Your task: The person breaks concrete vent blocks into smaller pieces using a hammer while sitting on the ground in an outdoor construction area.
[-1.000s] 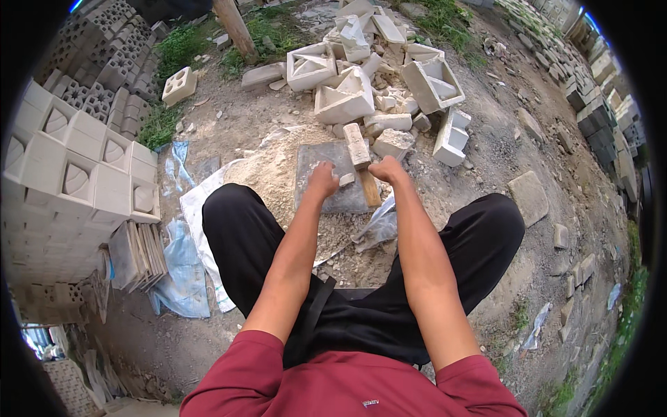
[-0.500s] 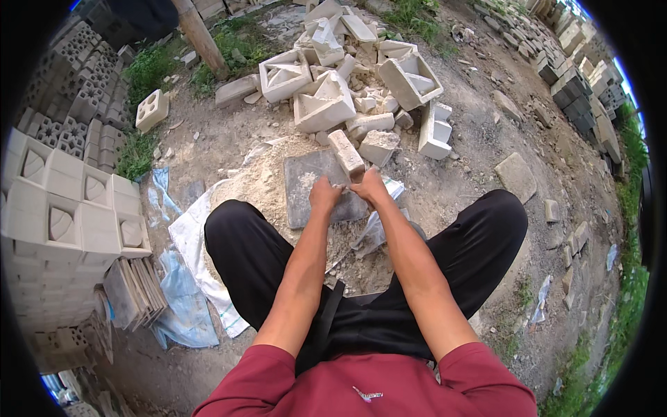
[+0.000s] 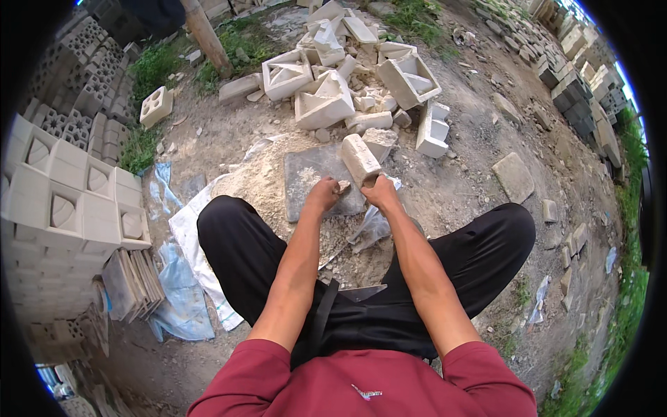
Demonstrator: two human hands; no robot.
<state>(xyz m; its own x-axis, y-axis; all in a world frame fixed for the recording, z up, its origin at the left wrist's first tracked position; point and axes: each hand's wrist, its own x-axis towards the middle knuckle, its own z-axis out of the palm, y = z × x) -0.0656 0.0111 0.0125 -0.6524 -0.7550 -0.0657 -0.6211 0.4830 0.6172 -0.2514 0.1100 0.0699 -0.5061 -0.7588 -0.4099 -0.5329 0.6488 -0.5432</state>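
Observation:
My right hand (image 3: 379,191) is closed round the near end of a pale oblong brick (image 3: 360,157), which is tilted over the right side of a flat grey slab (image 3: 297,167). To its left, my left hand (image 3: 324,193) is closed above the slab with a small stone chunk (image 3: 343,186) at its fingertips. Pale crumbs lie on the slab. Against its left edge rests a heap of cream-coloured powder (image 3: 258,179), partly on a white sack (image 3: 186,229). A crumpled clear plastic bag (image 3: 369,231) is below my right hand.
Broken pale blocks (image 3: 325,104) pile up beyond the slab. Moulded blocks (image 3: 66,167) are stacked at the left, beside leaning thin boards (image 3: 132,285) and a blue plastic sheet (image 3: 182,306). A wooden post (image 3: 205,38) stands far left; grey blocks (image 3: 575,104) are far right.
My hands have moved apart. The brick has shifted right and slightly nearer with my right hand, and the small chunk now shows at my left fingertips.

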